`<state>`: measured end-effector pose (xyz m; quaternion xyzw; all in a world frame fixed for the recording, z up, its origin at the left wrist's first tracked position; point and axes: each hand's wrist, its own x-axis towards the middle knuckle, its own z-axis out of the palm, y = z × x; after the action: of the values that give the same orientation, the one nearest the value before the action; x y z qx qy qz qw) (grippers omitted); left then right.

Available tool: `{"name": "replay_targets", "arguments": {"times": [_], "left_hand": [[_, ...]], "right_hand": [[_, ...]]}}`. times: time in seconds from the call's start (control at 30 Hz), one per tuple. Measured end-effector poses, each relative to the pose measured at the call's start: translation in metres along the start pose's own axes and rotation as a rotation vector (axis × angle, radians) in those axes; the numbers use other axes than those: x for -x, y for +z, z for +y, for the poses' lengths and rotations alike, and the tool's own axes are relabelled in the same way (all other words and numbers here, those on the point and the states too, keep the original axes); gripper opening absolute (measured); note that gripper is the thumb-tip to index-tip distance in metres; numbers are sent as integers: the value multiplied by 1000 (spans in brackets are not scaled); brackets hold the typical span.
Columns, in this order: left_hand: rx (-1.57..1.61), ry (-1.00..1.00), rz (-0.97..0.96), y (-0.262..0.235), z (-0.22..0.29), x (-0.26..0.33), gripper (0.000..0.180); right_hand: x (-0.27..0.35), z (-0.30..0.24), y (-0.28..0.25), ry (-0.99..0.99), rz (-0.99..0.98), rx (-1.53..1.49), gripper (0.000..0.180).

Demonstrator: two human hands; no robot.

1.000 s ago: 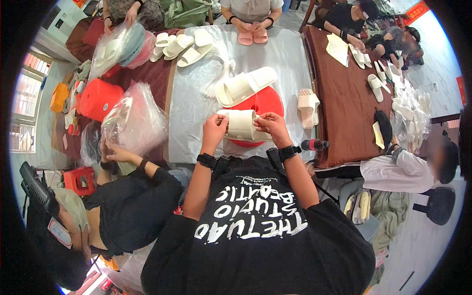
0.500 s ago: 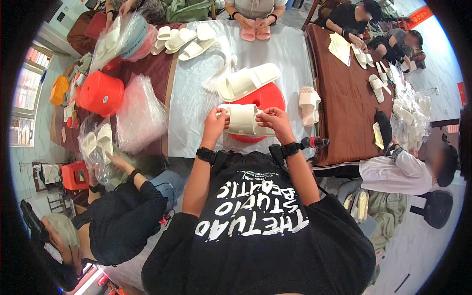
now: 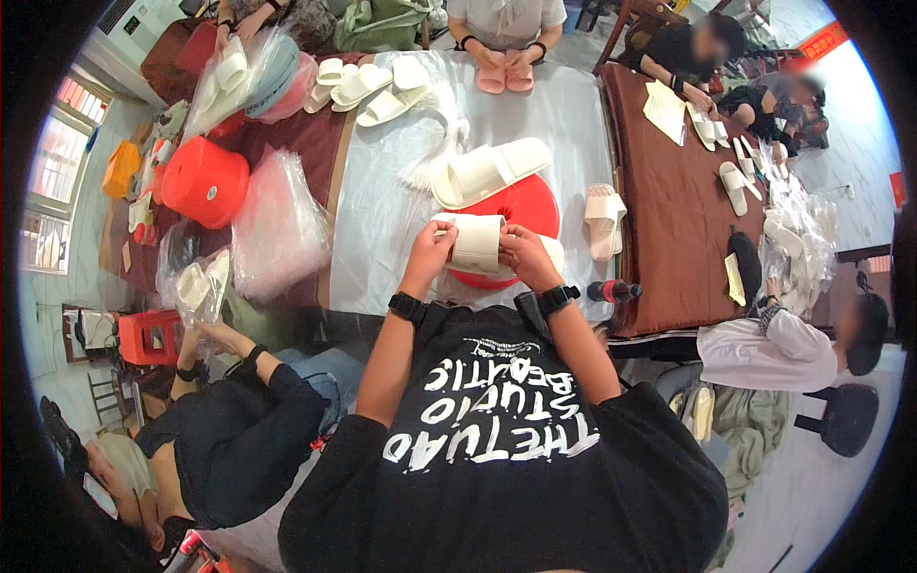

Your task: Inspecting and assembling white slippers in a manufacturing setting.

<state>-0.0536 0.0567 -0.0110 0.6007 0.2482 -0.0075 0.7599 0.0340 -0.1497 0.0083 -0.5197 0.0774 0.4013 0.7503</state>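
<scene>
At a grey-covered table (image 3: pixel 401 205), a person in a black printed T-shirt grips a cream slipper (image 3: pixel 476 243) between both hands, just above a red round stool (image 3: pixel 521 205). Left hand (image 3: pixel 430 246) and right hand (image 3: pixel 522 254) each have fingers curled tight on the slipper's ends. Another cream slipper (image 3: pixel 489 171) lies atop the stool; a beige pair (image 3: pixel 604 220) rests nearby to the right.
</scene>
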Motion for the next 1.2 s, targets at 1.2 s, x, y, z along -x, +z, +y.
{"name": "replay_targets", "arguments": {"times": [1.2], "left_hand": [[-215, 337, 246, -3, 36, 27, 17]], "right_hand": [[4, -4, 86, -1044, 110, 1275, 10]]}}
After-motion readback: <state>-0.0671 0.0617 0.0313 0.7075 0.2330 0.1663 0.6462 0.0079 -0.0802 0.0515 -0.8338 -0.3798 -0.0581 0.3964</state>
